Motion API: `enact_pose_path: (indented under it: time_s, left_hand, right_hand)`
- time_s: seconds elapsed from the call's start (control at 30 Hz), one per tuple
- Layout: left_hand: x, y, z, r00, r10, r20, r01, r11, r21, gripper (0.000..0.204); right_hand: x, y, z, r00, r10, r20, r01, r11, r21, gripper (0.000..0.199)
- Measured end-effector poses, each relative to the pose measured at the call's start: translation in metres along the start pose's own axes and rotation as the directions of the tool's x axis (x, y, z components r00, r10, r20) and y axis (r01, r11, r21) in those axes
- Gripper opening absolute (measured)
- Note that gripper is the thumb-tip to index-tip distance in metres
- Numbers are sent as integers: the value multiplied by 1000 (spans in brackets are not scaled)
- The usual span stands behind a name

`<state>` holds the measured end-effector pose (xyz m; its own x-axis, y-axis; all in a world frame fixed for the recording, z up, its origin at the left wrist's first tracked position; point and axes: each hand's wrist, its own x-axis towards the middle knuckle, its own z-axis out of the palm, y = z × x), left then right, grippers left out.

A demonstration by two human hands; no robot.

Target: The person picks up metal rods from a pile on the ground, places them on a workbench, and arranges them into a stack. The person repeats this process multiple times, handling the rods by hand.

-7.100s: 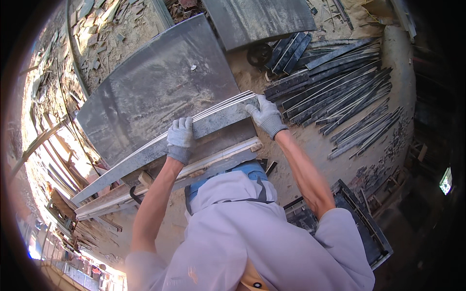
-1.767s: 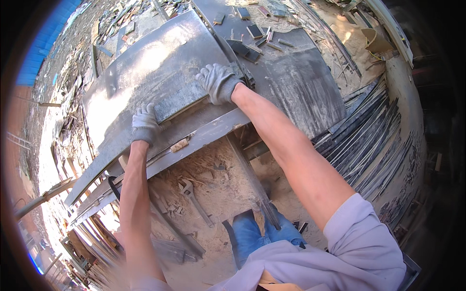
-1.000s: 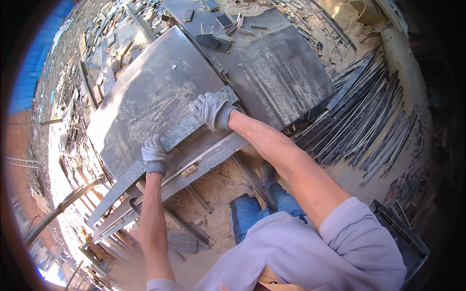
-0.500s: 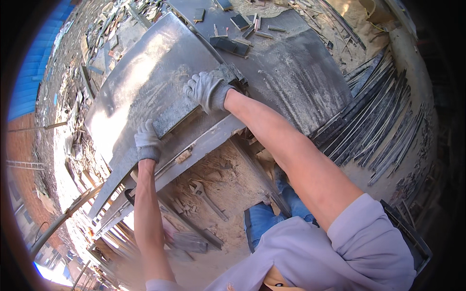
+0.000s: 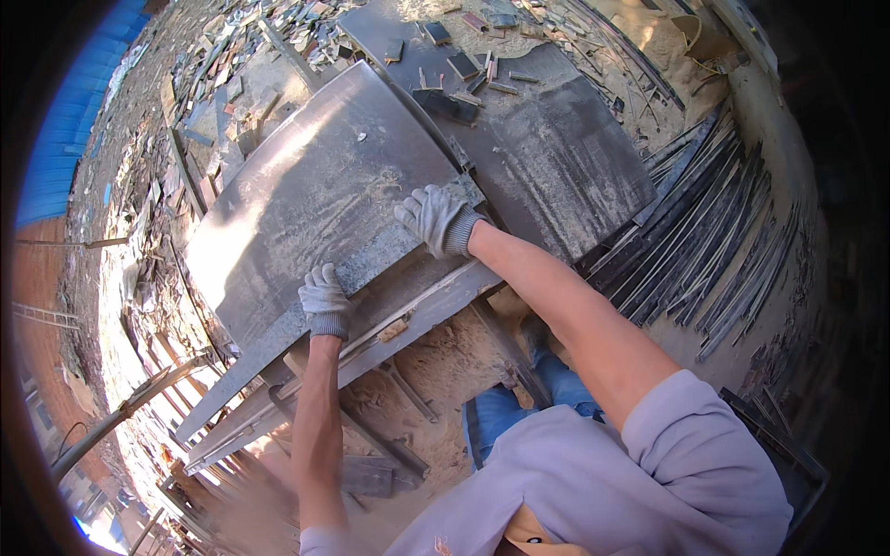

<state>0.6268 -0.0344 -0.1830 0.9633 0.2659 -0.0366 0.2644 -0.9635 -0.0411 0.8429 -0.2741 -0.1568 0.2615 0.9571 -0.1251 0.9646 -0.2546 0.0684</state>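
Note:
A long, dusty grey board (image 5: pixel 382 259) lies slantwise along the near side of a large metal-looking sheet (image 5: pixel 306 176). My left hand (image 5: pixel 324 298), in a grey knit glove, is closed over the board around its middle. Farther right, my gloved right hand (image 5: pixel 434 221) has its fingers curled over the same board near its far end. Undersides of both hands are hidden. Just nearer than the board runs a pale metal rail (image 5: pixel 417 301) with a small wood scrap (image 5: pixel 392 330) on it.
Beyond my right hand is a sawdust-covered plate (image 5: pixel 565 157), with several dark block offcuts (image 5: pixel 445 104) behind it. Long thin strips (image 5: pixel 714 250) are heaped at right. Under the rail lie sawdust and a wrench (image 5: pixel 413 394), partly covered. Scrap litters the ground at far left.
Both hands have moved right and nearer, along with the board and the large sheet, which has slid past the plate on the right. The wrench's head is now hidden.

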Motion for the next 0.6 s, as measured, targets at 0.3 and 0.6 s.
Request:
enact_pose_path:
  time_s: [0.3,0.6]
  left_hand:
    - [24,0,-36,982,-8,187,24,996,-81,85]
    - [77,88,-229,940,-326,-100,229,822,-522,113]
  right_hand:
    - [25,61,-45,932,-214,292,207,977,58,70]
    - [-4,234,-251,931,-295,217,217,922,319,64]
